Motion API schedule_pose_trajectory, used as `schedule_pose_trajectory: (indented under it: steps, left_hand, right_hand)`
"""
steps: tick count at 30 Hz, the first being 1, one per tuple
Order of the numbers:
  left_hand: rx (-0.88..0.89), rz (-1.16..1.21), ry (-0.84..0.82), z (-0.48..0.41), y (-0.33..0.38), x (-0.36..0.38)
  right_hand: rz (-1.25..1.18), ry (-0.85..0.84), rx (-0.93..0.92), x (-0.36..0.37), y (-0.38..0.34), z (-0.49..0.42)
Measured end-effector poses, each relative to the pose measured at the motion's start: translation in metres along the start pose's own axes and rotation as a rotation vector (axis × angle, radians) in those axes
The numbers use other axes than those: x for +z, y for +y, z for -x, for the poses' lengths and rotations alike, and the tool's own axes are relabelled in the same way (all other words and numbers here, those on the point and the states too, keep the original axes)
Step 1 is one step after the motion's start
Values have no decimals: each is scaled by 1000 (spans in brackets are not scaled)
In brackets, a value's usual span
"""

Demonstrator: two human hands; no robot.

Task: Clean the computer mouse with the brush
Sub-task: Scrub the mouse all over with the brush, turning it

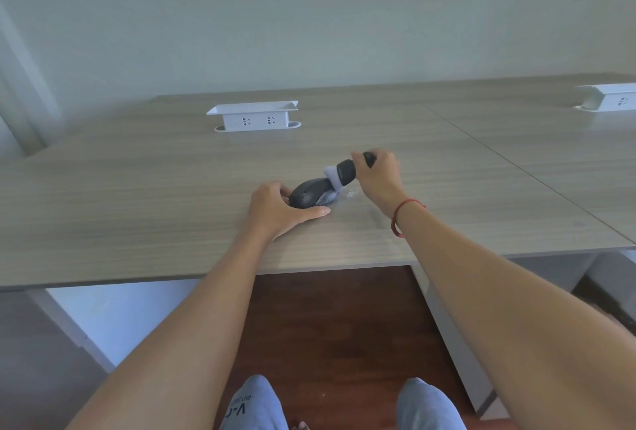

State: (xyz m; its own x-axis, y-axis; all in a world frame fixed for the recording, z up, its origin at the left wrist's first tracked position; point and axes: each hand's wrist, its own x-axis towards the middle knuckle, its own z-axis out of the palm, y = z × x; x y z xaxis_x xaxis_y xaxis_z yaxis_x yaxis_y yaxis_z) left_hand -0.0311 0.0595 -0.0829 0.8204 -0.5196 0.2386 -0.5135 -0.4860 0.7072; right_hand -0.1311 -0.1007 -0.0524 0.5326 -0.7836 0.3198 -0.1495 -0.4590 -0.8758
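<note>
A white socket box (254, 116) stood at the back of the wood-grain counter (137, 195). Nearer the front edge, the left hand (275, 207) steadied a dark computer mouse (308, 193) lying on the counter, its grip closed round the mouse with the thumb along the near side. A black-handled brush (344, 171) slanted down from the right, its pale head touching the mouse's right end. The right hand (378, 175) held the handle, grip clamped round it; a red cord bracelet (401, 214) circled that wrist. A second socket box (611, 99) sat at the far right.
</note>
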Motion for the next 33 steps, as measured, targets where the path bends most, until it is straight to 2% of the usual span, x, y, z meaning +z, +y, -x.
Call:
schedule_pose_trajectory:
  steps: [4, 7, 12, 16, 19, 26, 33]
  left_hand:
    - [35, -77, 0, 3, 4, 1]
    - [133, -3, -61, 4, 4, -2]
    - [241, 83, -87, 5, 0, -5]
    - [274, 46, -29, 5, 4, -3]
    - [315, -7, -44, 5, 6, -1]
    - [409, -164, -7, 1, 5, 3]
    - [412, -181, 23, -2, 3, 5]
  right_hand:
    - [-116, -64, 7, -2, -3, -1]
    - [-127, -126, 6, -1, -2, 0]
    - [-70, -13, 23, -1, 8, -3]
    - [-192, -98, 11, -2, -2, -4]
    - [-228, -142, -2, 0, -7, -2]
    - [-230, -161, 16, 4, -9, -2]
    - [-269, -190, 82, 9, -9, -3]
